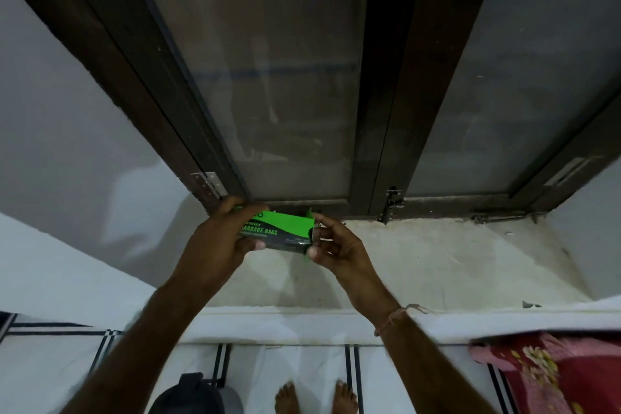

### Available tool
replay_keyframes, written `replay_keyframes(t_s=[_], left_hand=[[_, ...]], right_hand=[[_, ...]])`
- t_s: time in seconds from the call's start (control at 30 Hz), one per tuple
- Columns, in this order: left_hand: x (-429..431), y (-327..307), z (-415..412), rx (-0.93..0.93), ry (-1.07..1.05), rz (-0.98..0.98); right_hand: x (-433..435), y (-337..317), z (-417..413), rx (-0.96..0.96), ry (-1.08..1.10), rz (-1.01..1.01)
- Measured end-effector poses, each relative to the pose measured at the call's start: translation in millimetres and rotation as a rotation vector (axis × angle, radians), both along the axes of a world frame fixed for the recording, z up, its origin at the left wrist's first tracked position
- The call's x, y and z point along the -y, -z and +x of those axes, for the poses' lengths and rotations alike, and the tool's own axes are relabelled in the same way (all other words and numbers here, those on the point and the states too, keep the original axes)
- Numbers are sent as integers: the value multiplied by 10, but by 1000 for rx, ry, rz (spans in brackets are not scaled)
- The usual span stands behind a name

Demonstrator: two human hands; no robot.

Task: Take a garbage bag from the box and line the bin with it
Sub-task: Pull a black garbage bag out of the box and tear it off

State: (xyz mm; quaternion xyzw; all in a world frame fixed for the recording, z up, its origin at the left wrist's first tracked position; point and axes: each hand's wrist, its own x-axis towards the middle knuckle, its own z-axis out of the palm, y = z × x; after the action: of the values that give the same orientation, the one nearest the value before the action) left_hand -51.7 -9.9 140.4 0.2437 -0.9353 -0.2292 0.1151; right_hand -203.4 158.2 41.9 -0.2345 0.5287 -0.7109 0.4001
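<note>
box (275, 233): green-and-black carton printed GARBAGE BAGS, held level in mid-air over the sill, just in front of the window's bottom rail; long side faces the camera, probably so the open end sits at the right hand
left hand (218, 239): fingers wrapped over the top of the left end, thumb under; gripping, serves as the steadying hold
right hand (339, 247): index finger curled over the open end from above, thumb at the lower corner; pinches that end, looks set to pull out a bag; other fingers loosely curled
end flap (308, 213): green, sticks up, so the carton is open; something dark shows inside, cannot tell if roll or loose bag
step: bag not yet out, lining not begun
window (285, 77): dark frame, frosted panes, shut, close behind the carton
sill (437, 262): pale, dusty ledge below the hands
striped sheet (302, 366): white with dark lines, underfoot
red floral cloth (554, 376): lower right, well apart
dark round object (198, 397): bottom edge beside left forearm; maybe the bin, cannot tell
feet (285, 400): bare, on the sheet
in the way: nothing between the hands; only the window rail crowds the carton's far side
</note>
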Motion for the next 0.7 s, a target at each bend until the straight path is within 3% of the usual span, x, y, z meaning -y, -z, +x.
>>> replay_keyframes(t_s=[0.47,0.7], left_hand=[[-130,-100,5,-10,13,-108],[89,312,161,-72,13,61]], right_hand=[[52,171,150,409,49,-77],[-3,214,70,245,142,48]])
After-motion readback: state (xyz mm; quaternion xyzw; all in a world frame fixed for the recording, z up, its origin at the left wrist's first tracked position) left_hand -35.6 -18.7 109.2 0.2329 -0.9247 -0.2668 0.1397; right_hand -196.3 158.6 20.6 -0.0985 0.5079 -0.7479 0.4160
